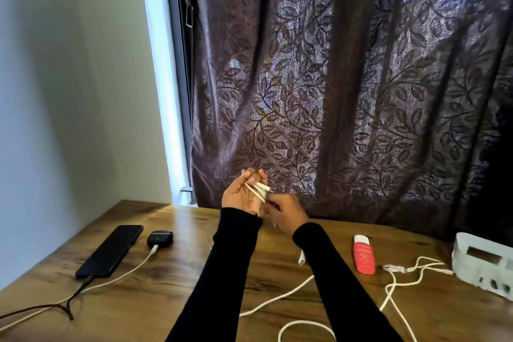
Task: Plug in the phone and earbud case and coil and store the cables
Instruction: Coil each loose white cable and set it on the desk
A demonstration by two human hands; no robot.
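Left hand [242,194] and right hand [287,214] hold looped white cable [258,189].

Left hand [244,194] raised palm-up, right hand [287,214] curled beside it

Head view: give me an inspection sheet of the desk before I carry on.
Surface: wooden desk, bare grain between items.
Job's things: phone and earbud case lie at left, each with a cable plugged in.
Clutter: red tube; white box at right.
Hands: left hand has white cable looped round its fingers; right hand pinches it.
Cables: loose white cable near the box.
Surroundings: dark leaf-patterned curtain; wall at left.
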